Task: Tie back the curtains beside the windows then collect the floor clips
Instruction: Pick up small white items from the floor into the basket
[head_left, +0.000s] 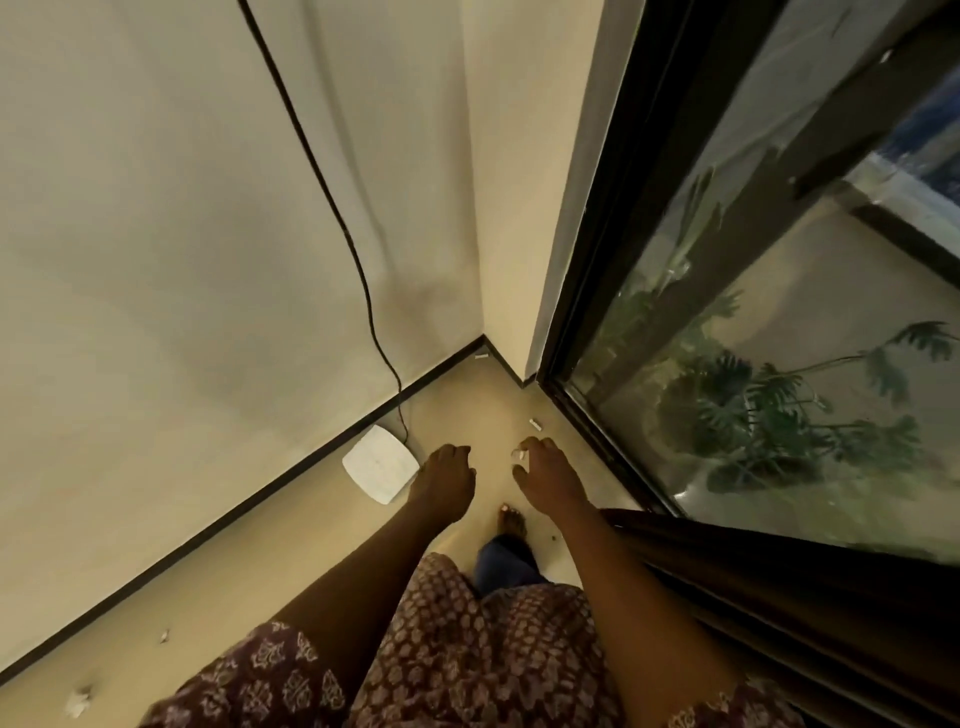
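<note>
Beige floor (311, 525): in the head view we stand in a room corner, one bare foot (511, 521) forward.
Left hand (445, 480): we hold it low over the floor with the fingers loosely curled, and we cannot see anything in it.
Right hand (545, 470): we pinch a small pale clip (518, 455) at the fingertips.
Clips on the floor: one (535, 424) lies just beyond our right hand near the window frame (582, 415); another (481, 357) sits in the corner against the skirting.
Curtain (779, 587): dark folds hang beside our right forearm, along the window.
White box (381, 463): flat on the floor by the wall, a black cable (332, 202) running up from it.
</note>
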